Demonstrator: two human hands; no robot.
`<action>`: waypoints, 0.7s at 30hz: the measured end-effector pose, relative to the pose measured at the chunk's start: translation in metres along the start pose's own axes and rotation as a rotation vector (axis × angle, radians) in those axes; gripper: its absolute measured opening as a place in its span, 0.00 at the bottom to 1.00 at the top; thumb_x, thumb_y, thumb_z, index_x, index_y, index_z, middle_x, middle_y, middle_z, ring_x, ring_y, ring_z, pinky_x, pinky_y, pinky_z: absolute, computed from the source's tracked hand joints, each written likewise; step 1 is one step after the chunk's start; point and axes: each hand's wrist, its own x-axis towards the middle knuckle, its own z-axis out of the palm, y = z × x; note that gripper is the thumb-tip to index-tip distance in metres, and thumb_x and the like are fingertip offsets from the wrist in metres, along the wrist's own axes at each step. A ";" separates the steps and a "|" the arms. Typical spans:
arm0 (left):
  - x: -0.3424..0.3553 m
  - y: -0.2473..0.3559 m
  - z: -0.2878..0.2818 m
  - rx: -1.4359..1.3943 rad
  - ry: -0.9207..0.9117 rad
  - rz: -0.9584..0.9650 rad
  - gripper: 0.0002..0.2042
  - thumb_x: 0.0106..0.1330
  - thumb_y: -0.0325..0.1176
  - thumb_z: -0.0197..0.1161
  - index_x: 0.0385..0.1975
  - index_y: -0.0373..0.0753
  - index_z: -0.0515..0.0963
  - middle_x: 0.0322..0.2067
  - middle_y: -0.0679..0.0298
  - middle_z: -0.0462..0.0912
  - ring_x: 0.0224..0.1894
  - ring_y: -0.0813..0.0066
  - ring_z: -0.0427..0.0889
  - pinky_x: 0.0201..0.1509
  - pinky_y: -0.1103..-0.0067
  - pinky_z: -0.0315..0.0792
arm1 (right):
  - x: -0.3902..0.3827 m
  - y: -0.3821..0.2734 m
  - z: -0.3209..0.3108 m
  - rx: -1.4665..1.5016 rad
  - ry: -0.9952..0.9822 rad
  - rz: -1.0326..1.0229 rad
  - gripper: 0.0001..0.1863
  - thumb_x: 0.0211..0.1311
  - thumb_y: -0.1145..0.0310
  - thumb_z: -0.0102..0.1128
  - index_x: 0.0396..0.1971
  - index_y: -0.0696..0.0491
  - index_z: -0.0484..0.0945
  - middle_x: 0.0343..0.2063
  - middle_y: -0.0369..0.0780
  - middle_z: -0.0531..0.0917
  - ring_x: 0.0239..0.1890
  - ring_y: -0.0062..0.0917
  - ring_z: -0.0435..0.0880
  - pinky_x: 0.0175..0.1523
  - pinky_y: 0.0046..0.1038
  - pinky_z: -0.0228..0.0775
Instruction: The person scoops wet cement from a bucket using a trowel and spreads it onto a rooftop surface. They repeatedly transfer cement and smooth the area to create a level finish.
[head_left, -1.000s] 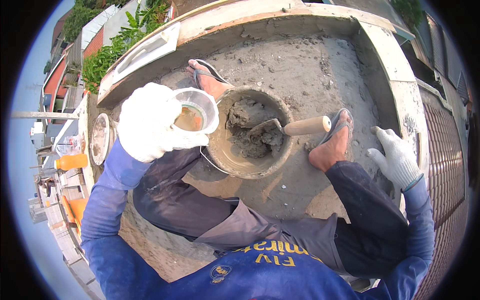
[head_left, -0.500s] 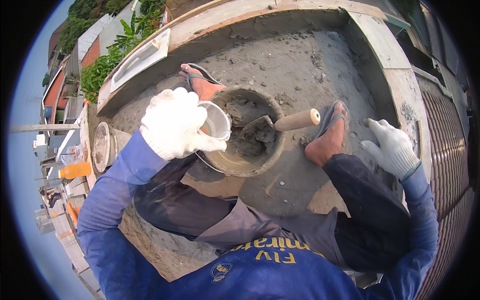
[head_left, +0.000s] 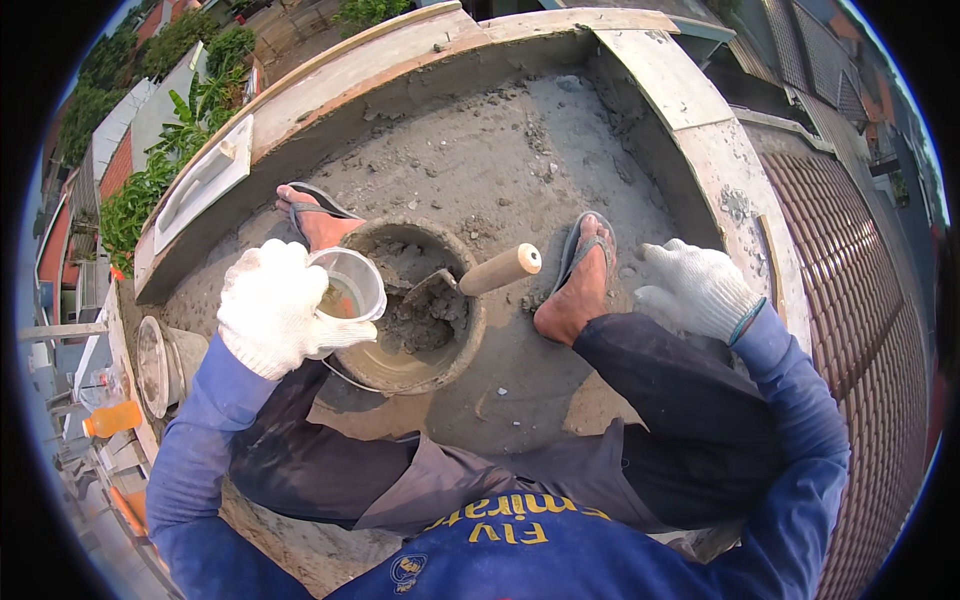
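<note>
One gloved hand, the left [head_left: 265,310], has its fingers closed around a clear cup [head_left: 350,284], which overlaps the ten o'clock side of a bucket [head_left: 385,368] in view; whether they touch cannot be told. Grey mortar [head_left: 420,326] fills part of the bucket, with a trowel [head_left: 498,271] in it, wooden handle toward two o'clock. At three o'clock from the bucket, the right hand [head_left: 695,290] shows fingers and thumb parted. A white float [head_left: 212,182] lies toward ten o'clock.

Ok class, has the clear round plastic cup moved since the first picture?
Yes: the cup has moved right, overlapping more of the round grey mortar bucket.
</note>
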 end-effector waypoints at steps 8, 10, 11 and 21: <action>-0.043 -0.054 -0.005 -0.293 0.399 -0.376 0.24 0.52 0.49 0.87 0.32 0.36 0.84 0.38 0.57 0.84 0.43 0.54 0.87 0.48 0.65 0.80 | 0.001 0.000 -0.003 0.007 -0.016 0.010 0.26 0.69 0.53 0.70 0.54 0.60 0.83 0.44 0.54 0.89 0.47 0.51 0.91 0.52 0.48 0.84; -0.069 -0.087 0.015 -0.372 0.466 -0.506 0.21 0.58 0.46 0.85 0.35 0.35 0.85 0.37 0.58 0.85 0.42 0.60 0.87 0.48 0.67 0.80 | 0.006 -0.008 -0.008 0.004 -0.011 -0.010 0.26 0.69 0.53 0.69 0.55 0.60 0.83 0.45 0.54 0.89 0.48 0.52 0.91 0.53 0.48 0.84; -0.085 -0.101 0.024 -0.390 0.459 -0.590 0.21 0.59 0.47 0.85 0.36 0.35 0.85 0.37 0.58 0.86 0.41 0.61 0.87 0.48 0.68 0.80 | 0.012 -0.016 -0.012 0.004 -0.010 0.003 0.27 0.69 0.53 0.69 0.56 0.60 0.83 0.46 0.54 0.88 0.48 0.52 0.91 0.53 0.48 0.84; -0.153 -0.200 0.127 -0.230 -0.076 -1.078 0.34 0.54 0.64 0.82 0.41 0.33 0.89 0.45 0.48 0.91 0.49 0.55 0.92 0.58 0.64 0.82 | 0.034 -0.076 -0.018 0.143 0.303 -0.162 0.39 0.67 0.47 0.72 0.70 0.58 0.77 0.59 0.53 0.84 0.60 0.51 0.87 0.59 0.46 0.83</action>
